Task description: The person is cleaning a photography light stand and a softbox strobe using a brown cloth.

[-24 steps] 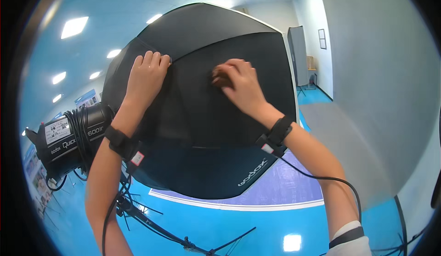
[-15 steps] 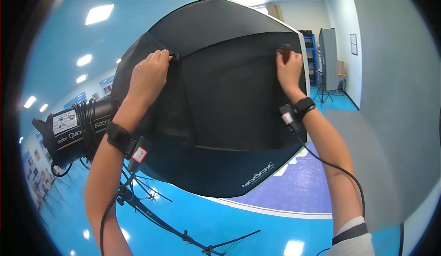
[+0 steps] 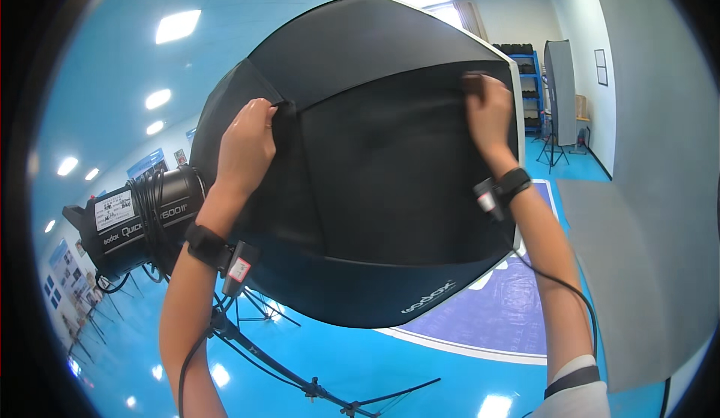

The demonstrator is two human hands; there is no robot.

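Observation:
A large black softbox [image 3: 390, 170] with a white front rim fills the middle of the head view, its dark fabric side toward me. My left hand [image 3: 247, 144] is closed in a pinch on the fabric by a seam, at the upper left corner of a dark panel. High on the panel's right side, near the white rim, my right hand [image 3: 491, 110] has its fingers closed round a small dark brown piece [image 3: 472, 83]. Motion blurs that piece, so its kind does not show. Behind the softbox, at the left, sits a black studio light [image 3: 146, 219] with a coiled cable round it.
Below the softbox a black light stand [image 3: 277, 365] spreads its legs over the blue floor. A grey backdrop [image 3: 652, 193] hangs along the right side. Further back are a blue shelf [image 3: 531, 80] and another softbox [image 3: 559, 92] on a stand. Cables trail from both wrist devices.
The whole scene has shifted a little to the right in view. My left hand keeps its pinch by the seam. The dark brown piece in my right hand has tipped leftward, and that hand is blurred.

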